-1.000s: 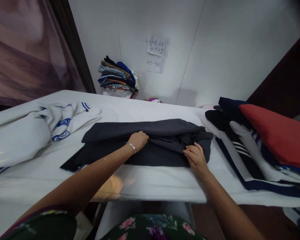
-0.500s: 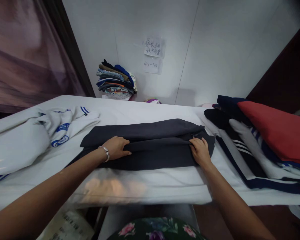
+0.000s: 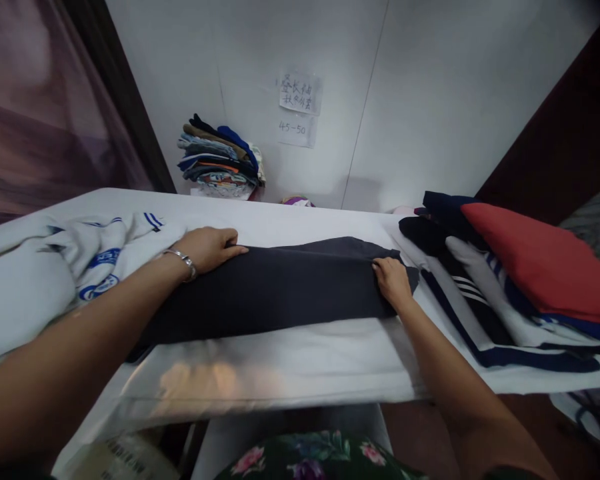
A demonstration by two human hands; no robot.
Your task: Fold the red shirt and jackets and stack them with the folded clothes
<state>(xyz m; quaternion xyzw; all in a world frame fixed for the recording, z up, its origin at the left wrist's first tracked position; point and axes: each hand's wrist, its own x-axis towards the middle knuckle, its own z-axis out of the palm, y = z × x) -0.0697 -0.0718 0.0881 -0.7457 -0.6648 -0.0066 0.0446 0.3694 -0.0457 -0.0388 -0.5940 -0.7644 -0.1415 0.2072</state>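
Two hands, left hand (image 3: 207,247) and right hand (image 3: 393,281), press one dark garment (image 3: 290,290) flat.

I see my left hand (image 3: 207,247) lying flat on the left end of the long folded dark grey cloth garment (image 3: 280,287), my right hand (image 3: 393,283) pressing its right end, on the white padded table (image 3: 300,360).

A dark grey folded garment (image 3: 275,290) lies mid-desk; a white blue-striped garment (image 3: 100,250) at nine o'clock, a red folded cloth (image 3: 540,263) at three.
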